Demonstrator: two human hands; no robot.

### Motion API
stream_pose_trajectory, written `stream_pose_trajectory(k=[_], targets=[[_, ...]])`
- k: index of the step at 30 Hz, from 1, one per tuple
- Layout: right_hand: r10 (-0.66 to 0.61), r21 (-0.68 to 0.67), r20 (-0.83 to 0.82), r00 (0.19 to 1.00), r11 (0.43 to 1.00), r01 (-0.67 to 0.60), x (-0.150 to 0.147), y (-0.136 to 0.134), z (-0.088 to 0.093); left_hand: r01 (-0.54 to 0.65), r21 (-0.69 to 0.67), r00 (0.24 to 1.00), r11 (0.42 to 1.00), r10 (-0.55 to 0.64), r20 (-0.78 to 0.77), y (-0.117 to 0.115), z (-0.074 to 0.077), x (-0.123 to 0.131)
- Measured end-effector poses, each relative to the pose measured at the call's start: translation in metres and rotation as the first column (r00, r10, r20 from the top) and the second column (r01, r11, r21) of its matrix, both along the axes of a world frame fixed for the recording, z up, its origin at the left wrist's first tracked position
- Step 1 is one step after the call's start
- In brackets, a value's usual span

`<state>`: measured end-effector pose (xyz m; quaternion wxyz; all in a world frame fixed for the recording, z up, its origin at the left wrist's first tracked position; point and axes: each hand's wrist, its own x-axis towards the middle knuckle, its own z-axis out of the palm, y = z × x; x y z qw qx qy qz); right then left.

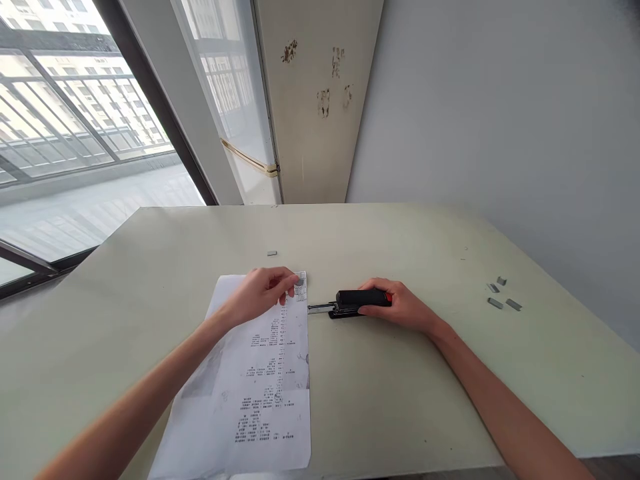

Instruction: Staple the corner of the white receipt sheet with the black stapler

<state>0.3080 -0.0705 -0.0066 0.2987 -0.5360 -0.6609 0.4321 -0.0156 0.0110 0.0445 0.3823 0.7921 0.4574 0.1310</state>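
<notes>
My right hand (397,303) is wrapped around a black stapler (363,299) with a red part at its rear, resting on the table. A thin metal piece (320,309) sticks out of the stapler's left end, reaching the edge of the printed paper sheets (270,413). Above the top right corner of the sheets, my left hand (267,290) pinches a small grey staple strip (299,281) between thumb and fingers. The fingers of my left hand hide part of the print.
On the pale table (150,267), one loose staple strip (271,253) lies beyond the paper. Several more staple strips (495,303) are scattered at the right. A grey wall (500,120) borders the right side, a fridge (320,147) stands behind, and a window (75,120) is at the left.
</notes>
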Motion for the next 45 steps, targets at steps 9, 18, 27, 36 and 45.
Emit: stream_pose_trajectory(k=[9,18,27,36,45], targets=[[-0.004,0.004,-0.001,1.0,1.0,0.004,0.0,0.0,-0.001,-0.028,0.071,0.975,0.997,0.043,-0.217,-0.01,-0.003,-0.013],[0.006,0.032,0.037,0.999,0.999,-0.007,0.001,0.0,-0.003,0.091,0.283,0.927,0.955,0.023,-0.375,-0.012,-0.015,-0.018],[0.002,0.025,0.039,0.999,1.0,-0.003,0.001,-0.001,-0.002,0.34,0.363,0.857,0.867,-0.128,-0.498,-0.004,-0.005,-0.037],[0.006,0.02,0.026,1.0,1.0,-0.007,0.002,0.0,-0.005,0.384,0.404,0.906,0.831,-0.256,-0.336,-0.002,-0.019,-0.04],[-0.004,0.008,0.057,0.998,1.0,0.004,0.003,0.0,-0.004,0.369,0.378,0.923,0.849,-0.285,-0.26,-0.012,-0.013,-0.033]])
